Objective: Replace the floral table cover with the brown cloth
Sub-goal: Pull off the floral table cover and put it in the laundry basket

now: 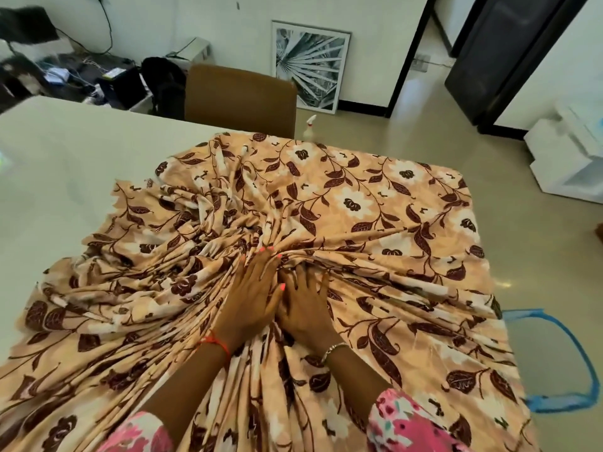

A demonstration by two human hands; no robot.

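Note:
The floral table cover [375, 203], peach with brown leaves and white flowers, lies bunched on the white table [65, 158]. Its folds radiate from one point in the middle. My left hand [251, 295] lies over those gathered folds, its fingertips hooked into the cloth. Close beside it, touching it, my right hand [303, 308] has its fingers dug into the same folds. The right half of the cover still lies fairly flat, while the left half is pulled off the table top into wrinkles. No brown cloth is in view.
A brown chair [241, 96] stands at the table's far side, with a spray bottle [310, 125] next to it. A framed picture [310, 66] leans on the wall. Blue tape [574, 353] marks the floor at right, near white foam boxes [571, 158].

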